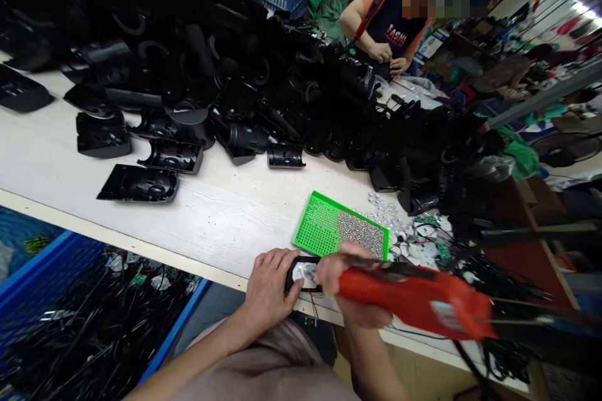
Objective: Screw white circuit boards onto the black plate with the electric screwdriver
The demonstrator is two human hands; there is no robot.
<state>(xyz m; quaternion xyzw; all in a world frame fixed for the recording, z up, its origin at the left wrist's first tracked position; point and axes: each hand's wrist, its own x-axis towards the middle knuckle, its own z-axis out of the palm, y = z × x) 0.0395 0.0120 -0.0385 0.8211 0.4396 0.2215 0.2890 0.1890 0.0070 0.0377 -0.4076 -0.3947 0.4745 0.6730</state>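
Note:
At the table's front edge my left hand [269,287] grips a black plastic housing [314,259], its fingers and thumb closed around the left end. A white piece [301,271] sits in that housing, and thin wires with a small circuit board [311,322] hang from it over the edge. My right hand [350,291] is wrapped around a red electric screwdriver [414,297], blurred by motion. The tool's front end points at the white piece; my fingers hide the exact contact. Just beyond both hands lies a green perforated tray [314,242] with small metal screws [362,232].
Black housing shells [138,184] are heaped along the table's far side. Clear plastic pieces [383,205] and white parts with wires [426,241] lie right of the tray. A blue crate [176,322] of cables stands at lower left. Across the table a co-worker [390,25] handles something dark.

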